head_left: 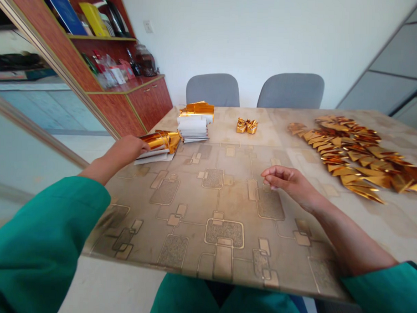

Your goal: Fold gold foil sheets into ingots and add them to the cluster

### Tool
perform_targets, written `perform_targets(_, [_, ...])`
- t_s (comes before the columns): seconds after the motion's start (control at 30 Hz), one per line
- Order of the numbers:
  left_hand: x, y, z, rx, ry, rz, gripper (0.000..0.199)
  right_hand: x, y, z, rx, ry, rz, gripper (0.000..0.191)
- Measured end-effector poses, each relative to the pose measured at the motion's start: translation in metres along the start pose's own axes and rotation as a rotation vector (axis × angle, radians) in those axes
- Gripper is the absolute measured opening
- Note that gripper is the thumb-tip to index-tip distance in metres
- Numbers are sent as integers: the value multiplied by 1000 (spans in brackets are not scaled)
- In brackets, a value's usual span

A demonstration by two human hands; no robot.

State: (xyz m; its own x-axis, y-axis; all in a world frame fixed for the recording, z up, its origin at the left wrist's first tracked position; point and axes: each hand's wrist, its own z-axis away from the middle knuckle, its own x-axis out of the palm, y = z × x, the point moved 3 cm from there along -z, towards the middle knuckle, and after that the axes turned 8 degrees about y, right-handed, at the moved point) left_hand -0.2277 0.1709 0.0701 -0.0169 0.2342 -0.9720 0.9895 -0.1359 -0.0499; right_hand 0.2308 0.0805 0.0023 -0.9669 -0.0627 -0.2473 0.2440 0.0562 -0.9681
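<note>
My left hand (128, 149) is at the left edge of the table, its fingers closed on the near end of gold foil paper (163, 139). That foil lies over white-backed sheets (155, 155), and the fingertips are partly hidden. Over the table's right half hovers my right hand (286, 181); its fingers are curled together with the thumb close to them, and nothing shows in them. Just beyond the left hand's sheets stands a stack of white-backed paper (193, 127) with gold foil (198, 109) on top.
Two small folded gold foil pieces (247, 126) sit at the table's far middle. Rows of folded gold foil pieces (345, 154) spread over the right side. Beyond the patterned table (193, 192) stand two grey chairs (212, 89). A wooden cabinet (149, 102) is at the left.
</note>
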Motion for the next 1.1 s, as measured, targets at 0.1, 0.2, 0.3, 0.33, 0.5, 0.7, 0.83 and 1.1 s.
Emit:
perform_targets(0.1, [-3,5,1,7,-47,-99,33,1,1,0,7,-9,-8,32])
perform_targets(0.2, [-8,9,2,-29,-27,-167,28,1,1,1,10,-10,1,33])
perform_targets(0.3, [-18,16,8,-44,14,-184,31,1,0,1,-1,-22,4,35])
perform_targets(0.33, [-22,19,11,-48,33,-185,31,1,0,1,-5,-28,3,35])
perform_targets(0.5, [-37,50,31,2,161,162,16,8,-5,4,-37,-97,13,37])
perform_targets(0.7, [-5,146,71,-292,-79,1577,25,25,-20,20,-250,-236,136,40])
perform_targets(0.83, [11,224,95,-563,-459,2149,27,37,-37,37,-604,-156,372,91])
perform_targets(1.1, [37,253,104,-814,-566,2239,25,37,-47,46,-940,21,685,55])
